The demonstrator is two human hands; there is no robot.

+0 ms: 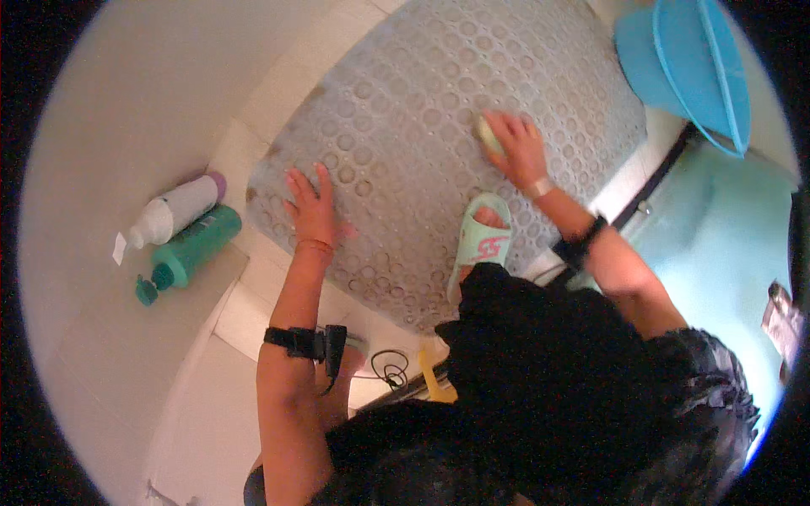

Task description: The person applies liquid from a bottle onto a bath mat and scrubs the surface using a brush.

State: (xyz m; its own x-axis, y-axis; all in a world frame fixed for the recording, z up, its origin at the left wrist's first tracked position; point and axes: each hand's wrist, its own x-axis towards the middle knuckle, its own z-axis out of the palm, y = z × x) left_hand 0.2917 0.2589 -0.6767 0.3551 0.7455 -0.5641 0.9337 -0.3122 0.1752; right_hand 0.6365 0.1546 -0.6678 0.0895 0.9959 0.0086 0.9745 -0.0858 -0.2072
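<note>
A grey bath mat [411, 126] with round suction-cup shapes lies on the tiled floor. My right hand [516, 145] is closed around a small pale yellow-green thing [490, 136], perhaps a brush or sponge, against the mat; the hand is slightly blurred. My left hand [312, 209] rests on the mat's left part with its fingers spread, holding nothing. Dark patches show along the mat's left edge. A small pinkish spot lies beside the left hand. My foot in a light green slipper [486, 243] stands on the mat below the right hand.
A white pump bottle [180, 209] and a green bottle [202, 243] are by the wall at left. A blue bucket [652, 63] stands at upper right, near a glass panel [709, 202] with a dark frame. A yellow thing [433, 376] and a black cable [389, 370] lie near my body.
</note>
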